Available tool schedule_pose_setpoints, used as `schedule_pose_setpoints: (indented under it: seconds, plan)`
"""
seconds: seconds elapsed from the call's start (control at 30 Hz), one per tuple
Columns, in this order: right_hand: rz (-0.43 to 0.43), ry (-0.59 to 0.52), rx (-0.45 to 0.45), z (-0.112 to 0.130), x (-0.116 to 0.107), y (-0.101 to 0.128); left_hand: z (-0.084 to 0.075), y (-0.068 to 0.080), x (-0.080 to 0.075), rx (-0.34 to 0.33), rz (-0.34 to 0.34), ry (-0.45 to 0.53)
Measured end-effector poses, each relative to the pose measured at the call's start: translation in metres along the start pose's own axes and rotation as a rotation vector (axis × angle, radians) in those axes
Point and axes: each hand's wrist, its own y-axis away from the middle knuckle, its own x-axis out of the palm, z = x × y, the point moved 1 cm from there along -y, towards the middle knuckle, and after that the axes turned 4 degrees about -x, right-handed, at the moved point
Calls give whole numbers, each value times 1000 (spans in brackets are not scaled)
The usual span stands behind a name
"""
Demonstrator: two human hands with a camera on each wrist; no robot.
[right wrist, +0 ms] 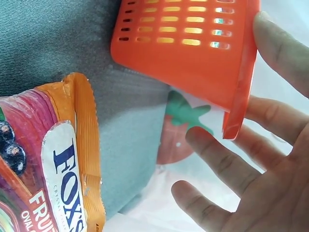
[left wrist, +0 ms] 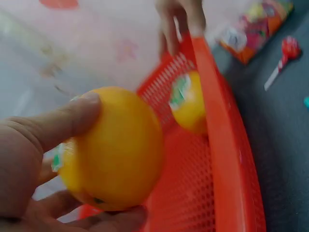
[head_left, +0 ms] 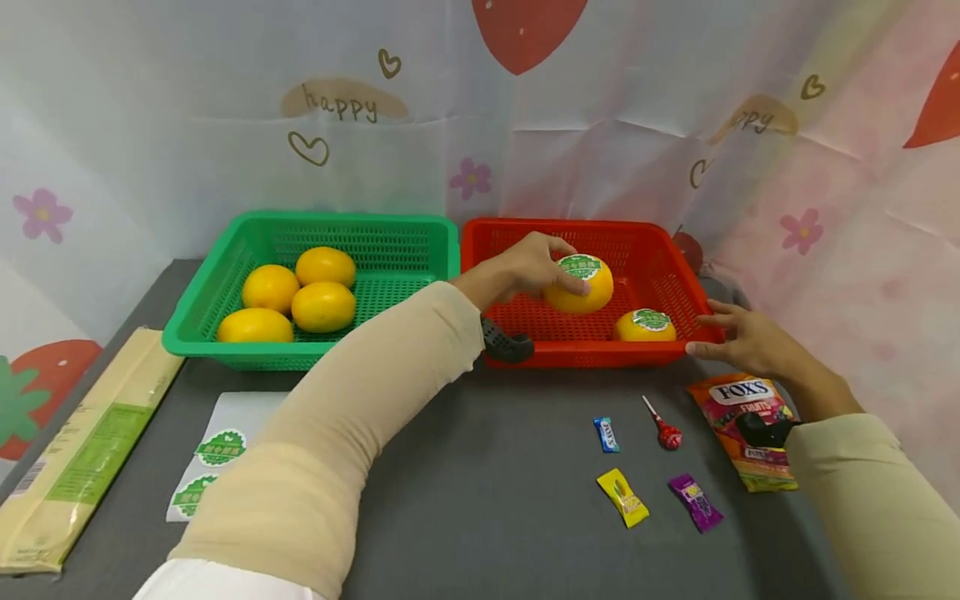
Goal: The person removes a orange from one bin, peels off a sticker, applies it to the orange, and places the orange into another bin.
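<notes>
My left hand point(head_left: 536, 265) grips an oval yellow-orange fruit point(left wrist: 118, 150) with a green-and-white sticker point(head_left: 579, 266). It holds this fruit above the red basket point(head_left: 570, 357), thumb on one side and fingers curled below. A second stickered fruit point(head_left: 647, 327) lies in the basket's near right corner. Beside that corner is my right hand point(head_left: 750, 340), its fingers spread and fairly straight; in the right wrist view the thumb touches the rim. Several similar fruits point(head_left: 324, 305) without visible stickers lie in the green basket point(head_left: 247, 352), left of the red one.
A sticker sheet point(head_left: 217, 450) is partly covered by my left sleeve. At far left lies a long beige-and-green packet point(head_left: 90, 450). Front right are a lollipop point(head_left: 666, 429), blue point(head_left: 607, 435), yellow point(head_left: 623, 497) and purple point(head_left: 696, 502) sweets, and a Fox's bag point(head_left: 750, 417).
</notes>
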Motion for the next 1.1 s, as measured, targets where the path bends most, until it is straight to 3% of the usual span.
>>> schedule_pose_setpoints:
  seconds: [0.2,0.47,0.6,0.8,0.9,1.1]
  plan:
    - [8,21,2,4,-2,1,15,-27,27,-113,-26,-111]
    - [24,17,22,6,-3,1,29,-39,50,-203,-20,-93]
    - [28,5,29,6,-3,1,35,-43,55,-212,-4,-161]
    - [33,6,19,8,-1,-1,44,-45,53,-218,-12,-250]
    - [28,18,13,7,-1,-2,41,-39,47,-183,-11,-271]
    - [26,23,14,4,-2,-1,30,-20,24,-97,11,-195]
